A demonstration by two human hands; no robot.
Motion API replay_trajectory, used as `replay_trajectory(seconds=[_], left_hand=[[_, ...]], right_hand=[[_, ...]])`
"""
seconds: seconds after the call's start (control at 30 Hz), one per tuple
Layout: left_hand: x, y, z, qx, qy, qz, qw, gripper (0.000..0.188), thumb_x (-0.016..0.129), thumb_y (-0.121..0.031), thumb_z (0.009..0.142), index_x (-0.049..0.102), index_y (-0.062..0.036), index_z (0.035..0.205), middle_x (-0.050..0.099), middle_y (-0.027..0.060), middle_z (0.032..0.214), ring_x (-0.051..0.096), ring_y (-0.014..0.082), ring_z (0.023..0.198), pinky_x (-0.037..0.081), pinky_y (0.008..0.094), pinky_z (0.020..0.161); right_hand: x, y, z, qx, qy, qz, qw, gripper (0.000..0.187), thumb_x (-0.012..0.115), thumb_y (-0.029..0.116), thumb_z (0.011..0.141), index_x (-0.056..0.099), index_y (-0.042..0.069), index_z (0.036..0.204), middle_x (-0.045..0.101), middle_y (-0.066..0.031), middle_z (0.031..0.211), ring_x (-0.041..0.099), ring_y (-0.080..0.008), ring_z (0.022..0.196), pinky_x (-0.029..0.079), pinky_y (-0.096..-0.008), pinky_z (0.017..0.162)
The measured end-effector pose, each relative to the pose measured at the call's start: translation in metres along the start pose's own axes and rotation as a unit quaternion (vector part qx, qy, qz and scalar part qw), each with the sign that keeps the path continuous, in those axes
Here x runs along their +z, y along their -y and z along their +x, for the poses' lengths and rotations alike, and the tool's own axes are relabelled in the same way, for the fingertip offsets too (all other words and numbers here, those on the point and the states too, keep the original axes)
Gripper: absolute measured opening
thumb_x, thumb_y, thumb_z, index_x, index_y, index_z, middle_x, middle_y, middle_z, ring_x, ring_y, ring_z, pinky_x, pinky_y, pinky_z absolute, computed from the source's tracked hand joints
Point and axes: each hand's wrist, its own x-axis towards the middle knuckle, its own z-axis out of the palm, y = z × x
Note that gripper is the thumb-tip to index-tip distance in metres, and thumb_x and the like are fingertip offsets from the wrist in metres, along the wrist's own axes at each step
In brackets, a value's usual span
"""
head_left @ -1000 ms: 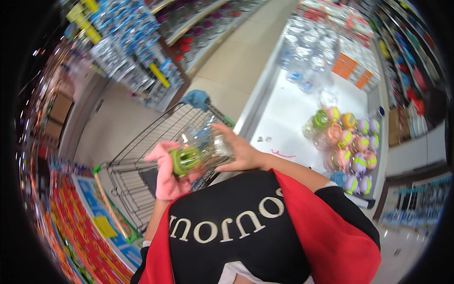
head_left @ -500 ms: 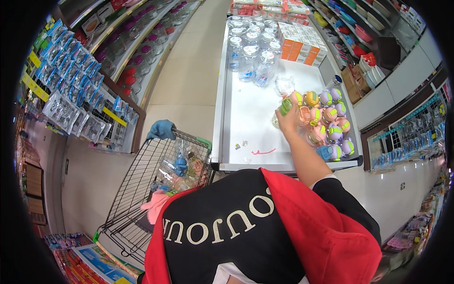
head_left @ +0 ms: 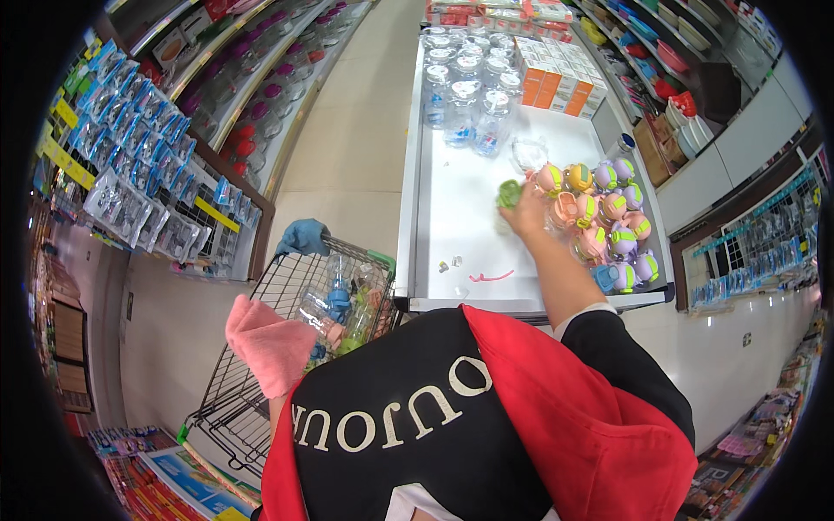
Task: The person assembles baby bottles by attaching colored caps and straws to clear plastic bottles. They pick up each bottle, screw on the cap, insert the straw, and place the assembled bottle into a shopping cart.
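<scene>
Nearest you, at the left, a pink cloth (head_left: 269, 346) covered your left hand, so I could not tell whether those fingers were spread or pressed together. The cloth hung in front of the wire cart (head_left: 228, 360), where a blue-lidded bottle (head_left: 338, 293) stood among other clear ones, just right of the cloth and a little farther out. A blue cloth (head_left: 302, 238) was draped on the cart's far corner.

To the right of the cart, over the white display table (head_left: 452, 204), was your right hand (head_left: 527, 214), by far the nearer hand to the green-lidded bottle (head_left: 509, 193). That bottle sat right at your fingertips, on the left and far side of the palm, its lid gripped between curled fingers and thumb. Its long axis looked close to upright, lid uppermost, the clear body showing faintly at the hand's left (motion blur smeared it, so I could not swear to the tilt or to whether its base touched the table). From there, the cart lay left and nearer you, and your left hand was well apart.

Just right of your right hand stood the crowd of pink- and purple-lidded bottles (head_left: 613, 207). Farther off lay crumpled clear plastic (head_left: 530, 154), then large clear jars (head_left: 463, 113) at the left and orange-and-white boxes (head_left: 563, 80) at the right.
</scene>
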Motion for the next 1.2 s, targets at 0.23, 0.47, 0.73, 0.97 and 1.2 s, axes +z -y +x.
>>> replay_trajectory(seconds=[0.23, 0.47, 0.73, 0.97, 1.2], left_hand=[[0.144, -0.056, -0.081, -0.292, 0.131, 0.015, 0.947, 0.013, 0.066, 0.003, 0.077, 0.054, -0.0009, 0.081, 0.055, 0.0033, 0.066, 0.047, 0.0133, 0.060, 0.043, 0.0269, 0.054], [0.183, -0.069, -0.110, -0.424, 0.214, -0.287, 0.832, 0.029, 0.064, -0.022, 0.089, 0.060, 0.0035, 0.103, 0.066, 0.0152, 0.088, 0.065, 0.0259, 0.077, 0.055, 0.0336, 0.071], [0.151, -0.022, -0.085, -0.299, 0.274, -0.186, 0.895, 0.035, 0.064, -0.028, 0.087, 0.056, 0.0004, 0.106, 0.063, 0.0137, 0.101, 0.062, 0.0223, 0.089, 0.053, 0.0310, 0.075], [0.126, 0.001, -0.075, -0.146, 0.300, -0.127, 0.934, 0.040, 0.065, -0.033, 0.086, 0.052, -0.0022, 0.109, 0.060, 0.0124, 0.111, 0.059, 0.0191, 0.099, 0.050, 0.0288, 0.079], [0.128, 0.007, -0.091, -0.098, 0.356, -0.125, 0.921, 0.042, 0.056, -0.036, 0.090, 0.051, -0.0024, 0.114, 0.059, 0.0115, 0.115, 0.062, 0.0206, 0.094, 0.053, 0.0351, 0.079]], right_hand=[[-0.086, 0.140, -0.085, -0.271, 0.195, 0.517, 0.788, 0.077, 0.084, 0.037, 0.067, 0.045, 0.006, 0.126, 0.057, -0.0094, 0.114, 0.056, -0.0223, 0.111, 0.044, -0.0348, 0.097], [-0.110, 0.186, -0.133, -0.235, 0.328, 0.670, 0.623, 0.120, 0.091, 0.030, 0.063, 0.015, 0.014, 0.154, 0.046, -0.0147, 0.141, 0.044, -0.0259, 0.133, 0.033, -0.0361, 0.111], [-0.103, 0.170, -0.137, -0.391, 0.119, 0.460, 0.788, 0.100, 0.084, 0.029, 0.065, 0.027, 0.010, 0.145, 0.052, -0.0233, 0.128, 0.058, -0.0403, 0.108, 0.047, -0.0467, 0.093], [-0.099, 0.165, -0.148, -0.557, 0.044, 0.111, 0.822, 0.076, 0.067, 0.028, 0.073, 0.040, 0.008, 0.141, 0.058, -0.0201, 0.105, 0.060, -0.0334, 0.080, 0.043, -0.0423, 0.072], [-0.111, 0.168, -0.129, -0.470, 0.362, 0.230, 0.771, 0.095, 0.085, 0.041, 0.059, 0.041, 0.012, 0.138, 0.059, -0.0139, 0.116, 0.062, -0.0357, 0.099, 0.049, -0.0439, 0.078]])
